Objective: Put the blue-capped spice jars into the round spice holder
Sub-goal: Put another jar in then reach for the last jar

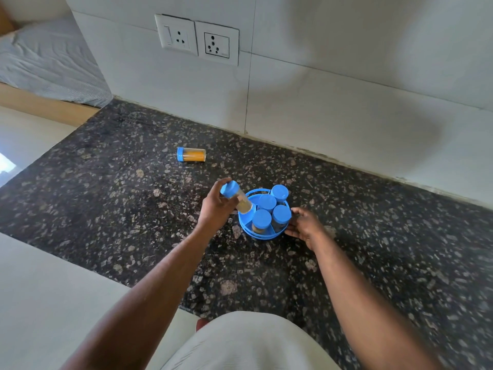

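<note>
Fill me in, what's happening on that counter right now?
A person is loading blue-capped spice jars into a round blue holder on the granite counter. The left hand holds a tilted jar, its base down at the holder's open side. The right hand steadies the holder's rim. Four jars already stand inside. One jar of yellow spice lies on its side farther back, not yet collected.

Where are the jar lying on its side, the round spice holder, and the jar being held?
Lying jar (192,155), head view, on its yellow-filled body.
Round spice holder (244,222), head view, on its blue left rim.
Held jar (230,189), head view, on its blue cap.
</note>
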Tool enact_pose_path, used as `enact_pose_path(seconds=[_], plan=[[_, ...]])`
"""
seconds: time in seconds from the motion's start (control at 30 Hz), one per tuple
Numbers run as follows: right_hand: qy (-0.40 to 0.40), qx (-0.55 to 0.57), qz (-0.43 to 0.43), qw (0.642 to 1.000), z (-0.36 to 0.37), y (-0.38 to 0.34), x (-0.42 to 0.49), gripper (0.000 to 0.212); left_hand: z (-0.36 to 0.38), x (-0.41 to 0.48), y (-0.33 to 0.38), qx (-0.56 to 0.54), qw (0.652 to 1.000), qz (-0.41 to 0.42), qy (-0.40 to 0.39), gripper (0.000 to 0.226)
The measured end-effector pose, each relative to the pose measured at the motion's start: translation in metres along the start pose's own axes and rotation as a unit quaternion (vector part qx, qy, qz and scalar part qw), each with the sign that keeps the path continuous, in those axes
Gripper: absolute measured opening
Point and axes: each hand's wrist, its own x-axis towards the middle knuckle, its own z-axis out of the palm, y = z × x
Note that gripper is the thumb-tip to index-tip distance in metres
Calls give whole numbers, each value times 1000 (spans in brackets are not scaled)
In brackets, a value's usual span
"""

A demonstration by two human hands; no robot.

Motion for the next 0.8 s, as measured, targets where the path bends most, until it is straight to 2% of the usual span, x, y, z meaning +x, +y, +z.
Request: enact_pose_path(seconds=[0.1,0.2,0.37,0.47,0.53,0.6,0.67,0.73,0.8], plan=[[5,3,8,1000,-1,1,0,38,9,-7,1,71,997,17,-14,51],[1,9,9,1000,-1,1,0,37,15,-12,0,152,985,68,-45,55],[19,11,-7,1000,-4,5,1,32,16,-12,-8,299,931,184,-99,59],[40,16,-10,999,-7,8,5,31,16,-6,-9,344,907,204,-131,69],[58,18,-5,998,-12,7,5,31,12,0,-9,347,904,195,-155,81],[78,25,1,997,-19,5,7,29,4,14,-8,331,917,173,-138,88],[99,35,7,994,-29,5,7,28,-7,36,-6,323,930,163,-67,86],[115,44,13,992,-40,8,7,31,-19,69,-3,336,929,159,-1,78],[120,53,14,991,-49,11,6,33,-31,108,0,381,916,122,23,75]])
